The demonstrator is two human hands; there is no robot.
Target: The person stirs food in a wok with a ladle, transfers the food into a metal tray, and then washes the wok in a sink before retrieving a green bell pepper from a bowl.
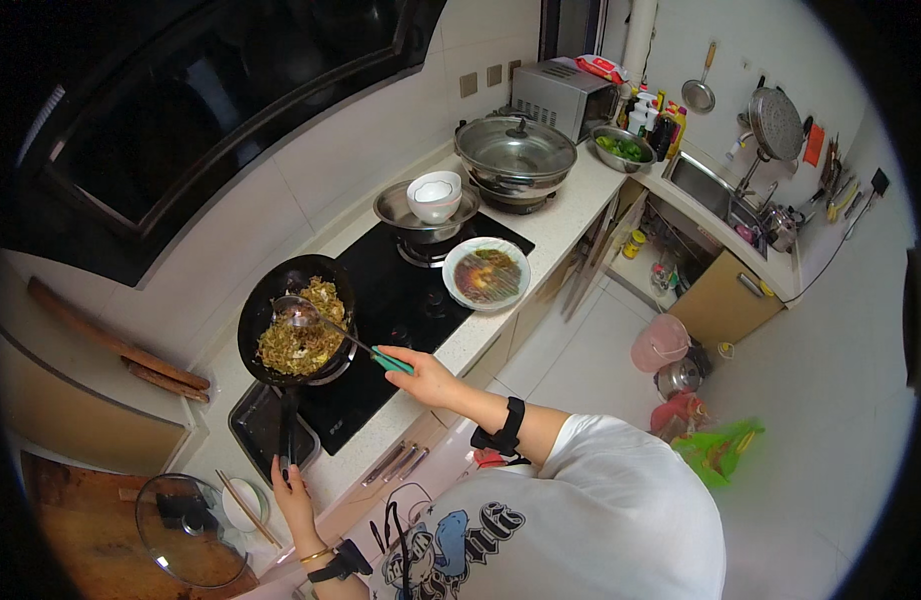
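My right hand (423, 379) grips the green handle of a metal ladle (299, 312), whose bowl rests on the food in a black wok (252, 319). Shredded, browned food with pale pieces (303, 341), perhaps fried cabbage or noodles, covers much of the wok's inside. My left hand (292, 491) is closed around the end of the wok's long black handle. The wok sits over the near-left burner of a black glass gas hob (385, 322). On the hob's right edge stands a white bowl (451, 289) of brown sauce with green bits.
Nested white bowls (434, 196) stand in a steel basin (389, 210) on the other burner. Beyond are a large lidded steel pot (517, 154) and a bowl of green vegetables (624, 148). A glass lid (192, 529) and chopsticks (247, 508) lie at lower left. A cabinet door (607, 240) hangs open.
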